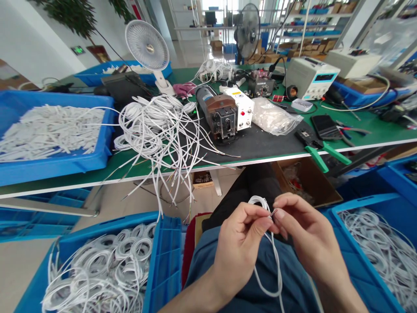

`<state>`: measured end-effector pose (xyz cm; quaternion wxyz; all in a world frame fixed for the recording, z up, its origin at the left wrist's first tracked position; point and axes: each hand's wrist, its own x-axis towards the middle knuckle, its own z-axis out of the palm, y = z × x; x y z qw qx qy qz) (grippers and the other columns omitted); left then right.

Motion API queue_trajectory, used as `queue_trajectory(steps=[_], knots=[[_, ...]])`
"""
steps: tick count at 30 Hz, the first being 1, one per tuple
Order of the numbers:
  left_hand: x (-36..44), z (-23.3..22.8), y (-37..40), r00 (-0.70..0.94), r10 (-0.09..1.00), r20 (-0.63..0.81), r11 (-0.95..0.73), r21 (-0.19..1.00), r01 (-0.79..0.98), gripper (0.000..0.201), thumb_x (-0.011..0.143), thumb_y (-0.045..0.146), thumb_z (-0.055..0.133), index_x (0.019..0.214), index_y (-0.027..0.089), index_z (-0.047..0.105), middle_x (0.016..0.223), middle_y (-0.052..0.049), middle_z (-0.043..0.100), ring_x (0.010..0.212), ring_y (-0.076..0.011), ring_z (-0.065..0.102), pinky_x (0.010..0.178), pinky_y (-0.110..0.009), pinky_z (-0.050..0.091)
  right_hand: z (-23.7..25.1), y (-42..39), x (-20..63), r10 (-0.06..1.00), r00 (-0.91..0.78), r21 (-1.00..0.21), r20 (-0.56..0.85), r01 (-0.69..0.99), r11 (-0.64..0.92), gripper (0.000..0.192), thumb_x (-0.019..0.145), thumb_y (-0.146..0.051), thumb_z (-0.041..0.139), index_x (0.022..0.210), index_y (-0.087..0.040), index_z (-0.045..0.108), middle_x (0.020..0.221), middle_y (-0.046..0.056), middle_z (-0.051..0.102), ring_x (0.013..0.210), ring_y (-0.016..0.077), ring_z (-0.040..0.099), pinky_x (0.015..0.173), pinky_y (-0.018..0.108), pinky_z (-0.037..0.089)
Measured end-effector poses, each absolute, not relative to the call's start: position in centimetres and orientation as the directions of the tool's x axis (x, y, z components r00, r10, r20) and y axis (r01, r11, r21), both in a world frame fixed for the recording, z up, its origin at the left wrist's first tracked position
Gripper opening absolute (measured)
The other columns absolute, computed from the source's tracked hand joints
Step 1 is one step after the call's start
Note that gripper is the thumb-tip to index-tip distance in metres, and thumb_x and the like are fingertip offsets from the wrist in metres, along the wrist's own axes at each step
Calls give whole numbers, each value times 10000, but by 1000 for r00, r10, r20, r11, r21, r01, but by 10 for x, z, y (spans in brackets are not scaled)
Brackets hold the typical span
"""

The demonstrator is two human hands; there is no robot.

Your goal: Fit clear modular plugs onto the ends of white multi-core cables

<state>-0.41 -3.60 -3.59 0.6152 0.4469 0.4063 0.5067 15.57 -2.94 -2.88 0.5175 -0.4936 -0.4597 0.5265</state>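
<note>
A coiled white cable [275, 265] hangs over my lap, its loops dropping below my fingers. My left hand [243, 239] pinches the cable close to one end. Opposite it, my right hand [304, 234] is closed at the thin grey end that sticks out, thumb against the fingers. The fingertips of both hands almost meet there, and the fine detail of the cable end is partly hidden by them. Nearest on the bench edge lies a tangled pile of white cables [153, 126] with stripped, coloured wire ends hanging over.
Blue bins of coiled cables stand at lower left [167, 256] and right [352, 252]. On the bench are a blue tray of white pieces [109, 143], a white fan [147, 45], a brown-fronted machine [221, 115], a plastic bag [273, 117] and a green-handled crimping tool [321, 150].
</note>
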Motion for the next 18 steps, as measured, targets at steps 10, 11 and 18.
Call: queue_trajectory(steps=[10, 11, 18], knots=[[-7, -40, -40, 92, 991, 92, -92, 996, -1, 61, 1061, 264, 729, 1064, 204, 737, 964, -3, 835, 872, -141, 799, 790, -205, 594, -15, -45, 163, 925, -43, -845, 378, 391, 364, 228, 1009, -113, 736, 1133, -304, 743, 1080, 49, 604, 983, 202, 638, 708, 299, 515], [-7, -40, -40, 89, 989, 114, -117, 993, 29, 59, 1056, 259, 733, 1060, 202, 745, 964, -7, 833, 868, -145, 798, 789, -210, 596, -15, -45, 163, 925, -45, -845, 377, 392, 363, 213, 1011, -115, 738, 1114, -302, 746, 1070, 47, 607, 965, 199, 645, 700, 299, 515], [-11, -39, -39, 83, 971, 225, -234, 962, 140, 36, 1039, 218, 747, 1041, 201, 779, 935, -9, 822, 841, -149, 792, 794, -217, 598, -13, -46, 162, 937, -17, -853, 349, 408, 325, 152, 1014, -145, 747, 1055, -291, 735, 1038, 39, 628, 926, 188, 674, 650, 283, 514]])
